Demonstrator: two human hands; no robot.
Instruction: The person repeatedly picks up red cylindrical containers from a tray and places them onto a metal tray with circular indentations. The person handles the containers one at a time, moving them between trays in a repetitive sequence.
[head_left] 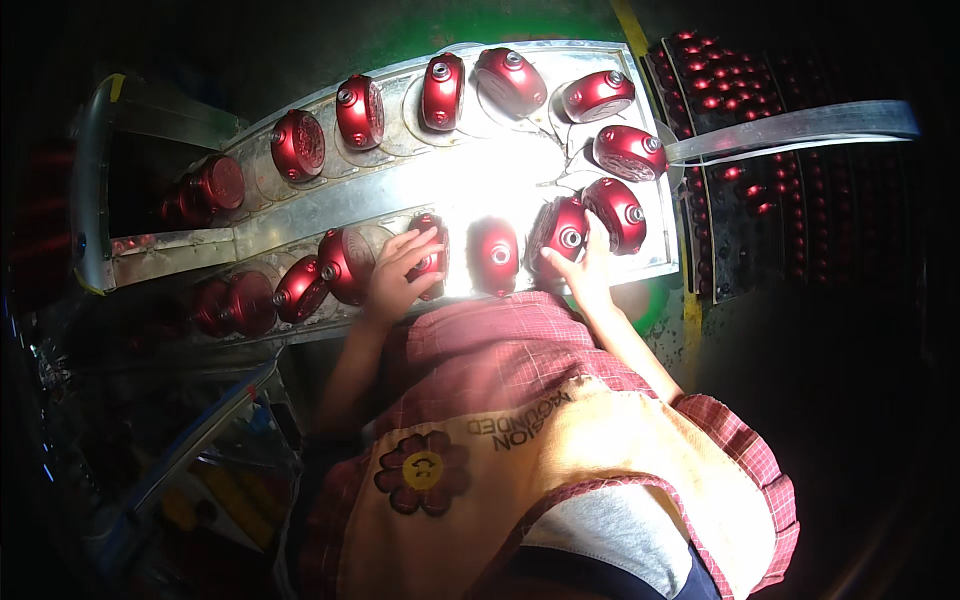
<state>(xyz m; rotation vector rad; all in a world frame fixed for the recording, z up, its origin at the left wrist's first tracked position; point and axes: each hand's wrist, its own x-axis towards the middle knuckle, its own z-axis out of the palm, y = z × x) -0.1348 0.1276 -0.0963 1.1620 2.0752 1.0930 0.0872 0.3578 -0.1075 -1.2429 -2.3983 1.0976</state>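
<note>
Hands (396, 284) partly hide red containers (556, 222); glare whitens tabletop (485, 168).

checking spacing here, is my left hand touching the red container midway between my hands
Apart: the head view shows a bright gap between the left hand and that red container.

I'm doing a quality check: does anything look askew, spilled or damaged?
Nothing looks spilled or plainly damaged. The red bottles sit at differing angles, and glare washes out the middle of the metal bench, hiding fine detail.
</note>
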